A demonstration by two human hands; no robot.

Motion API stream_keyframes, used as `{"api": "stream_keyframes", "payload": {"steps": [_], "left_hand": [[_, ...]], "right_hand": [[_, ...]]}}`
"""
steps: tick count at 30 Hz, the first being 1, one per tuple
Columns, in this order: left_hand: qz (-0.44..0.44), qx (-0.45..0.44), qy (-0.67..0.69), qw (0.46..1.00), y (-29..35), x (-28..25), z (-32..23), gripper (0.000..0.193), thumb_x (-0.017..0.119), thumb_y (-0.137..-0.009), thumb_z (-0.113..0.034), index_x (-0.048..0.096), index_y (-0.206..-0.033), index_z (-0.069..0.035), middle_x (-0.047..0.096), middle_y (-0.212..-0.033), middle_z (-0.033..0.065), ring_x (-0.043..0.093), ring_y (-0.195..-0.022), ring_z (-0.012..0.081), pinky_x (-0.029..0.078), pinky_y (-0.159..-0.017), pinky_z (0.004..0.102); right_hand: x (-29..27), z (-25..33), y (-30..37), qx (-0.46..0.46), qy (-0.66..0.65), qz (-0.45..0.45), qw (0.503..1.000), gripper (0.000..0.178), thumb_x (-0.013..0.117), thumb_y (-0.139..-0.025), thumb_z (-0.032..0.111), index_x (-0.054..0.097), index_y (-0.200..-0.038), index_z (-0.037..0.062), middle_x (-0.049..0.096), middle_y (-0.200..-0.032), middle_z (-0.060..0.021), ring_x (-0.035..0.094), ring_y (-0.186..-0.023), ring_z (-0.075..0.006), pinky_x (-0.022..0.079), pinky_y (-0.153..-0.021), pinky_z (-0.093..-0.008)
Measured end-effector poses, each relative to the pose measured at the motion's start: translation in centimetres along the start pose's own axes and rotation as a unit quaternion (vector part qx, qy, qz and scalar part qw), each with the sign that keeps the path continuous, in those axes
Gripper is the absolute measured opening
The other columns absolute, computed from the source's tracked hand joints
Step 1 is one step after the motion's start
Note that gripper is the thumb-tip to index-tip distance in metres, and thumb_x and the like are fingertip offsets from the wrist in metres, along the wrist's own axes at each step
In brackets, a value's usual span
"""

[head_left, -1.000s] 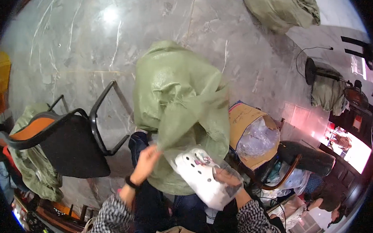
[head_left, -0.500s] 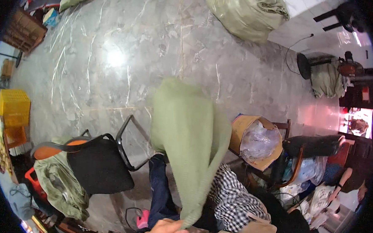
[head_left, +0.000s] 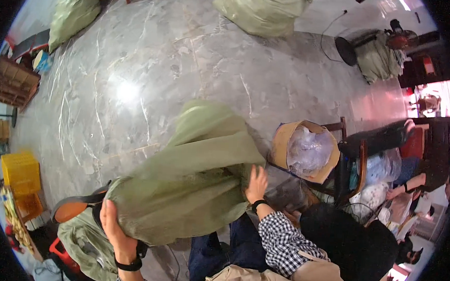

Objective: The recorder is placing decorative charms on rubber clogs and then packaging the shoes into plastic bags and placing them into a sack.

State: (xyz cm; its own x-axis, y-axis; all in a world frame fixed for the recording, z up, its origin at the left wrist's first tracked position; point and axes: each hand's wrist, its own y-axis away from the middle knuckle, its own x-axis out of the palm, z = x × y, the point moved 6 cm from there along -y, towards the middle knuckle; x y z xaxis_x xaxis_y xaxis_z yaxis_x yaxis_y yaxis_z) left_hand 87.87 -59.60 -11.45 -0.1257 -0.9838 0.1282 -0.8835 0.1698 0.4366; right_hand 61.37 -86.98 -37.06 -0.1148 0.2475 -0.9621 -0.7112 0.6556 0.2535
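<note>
Nearest: jeans-clad legs, just behind the sack's near edge. Left hand at the green sack's left edge, fingers straight; right hand on its right edge, fingers parted. Thumbs unclear; cannot tell whether either grips. Sack spread between both hands, its wide side slanting from low left to upper right; body extends forward, far end nearer the right hand. Right of it, apart: open carton. Farther: another bulky sack on the floor.
</note>
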Motion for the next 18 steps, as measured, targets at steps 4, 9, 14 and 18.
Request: {"api": "stream_keyframes", "payload": {"steps": [4,9,14,18], "left_hand": [[-0.004,-0.005,0.056,0.998,-0.3,-2.3,-0.3,0.036,0.049,-0.097,-0.029,0.055,-0.119,-0.001,0.061,-0.113,0.0093,0.059,-0.101,0.0201,0.048,-0.087,0.0344],[-0.067,-0.005,0.027,0.997,-2.6,-3.9,0.5,0.039,0.055,-0.095,-0.027,0.052,-0.124,-0.002,0.059,-0.117,0.0078,0.058,-0.104,0.0193,0.048,-0.086,0.0341],[-0.1,0.044,0.009,0.994,-3.5,-1.5,-3.4,0.044,0.057,-0.094,-0.028,0.05,-0.128,-0.001,0.059,-0.118,0.0074,0.056,-0.108,0.0199,0.047,-0.088,0.0344],[-0.033,0.083,-0.02,0.996,-3.0,-6.4,-5.0,0.043,0.054,-0.095,-0.03,0.051,-0.126,0.0,0.059,-0.118,0.0086,0.057,-0.106,0.0207,0.048,-0.086,0.0349]], "right_hand": [[8.6,-7.6,4.3,0.389,-0.303,0.3,0.817,0.064,0.058,-0.088,0.008,0.029,-0.145,0.0034,0.036,-0.141,-0.0261,0.043,-0.124,-0.0371,0.042,-0.096,-0.0454],[12.7,-17.8,1.9,0.412,-0.707,0.05,0.573,0.03,0.039,-0.097,0.016,0.055,-0.117,-0.0003,0.061,-0.117,-0.017,0.059,-0.1,-0.0314,0.047,-0.086,-0.041],[-8.0,-17.0,-2.3,0.304,-0.829,-0.054,0.466,0.021,0.042,-0.094,0.007,0.055,-0.11,0.0022,0.062,-0.104,-0.0109,0.06,-0.095,-0.0245,0.048,-0.085,-0.0373],[-22.0,-10.7,-0.8,0.223,-0.832,-0.041,0.506,0.027,0.041,-0.085,-0.003,0.056,-0.107,0.0031,0.061,-0.107,-0.01,0.058,-0.098,-0.0223,0.047,-0.088,-0.0354]]}}
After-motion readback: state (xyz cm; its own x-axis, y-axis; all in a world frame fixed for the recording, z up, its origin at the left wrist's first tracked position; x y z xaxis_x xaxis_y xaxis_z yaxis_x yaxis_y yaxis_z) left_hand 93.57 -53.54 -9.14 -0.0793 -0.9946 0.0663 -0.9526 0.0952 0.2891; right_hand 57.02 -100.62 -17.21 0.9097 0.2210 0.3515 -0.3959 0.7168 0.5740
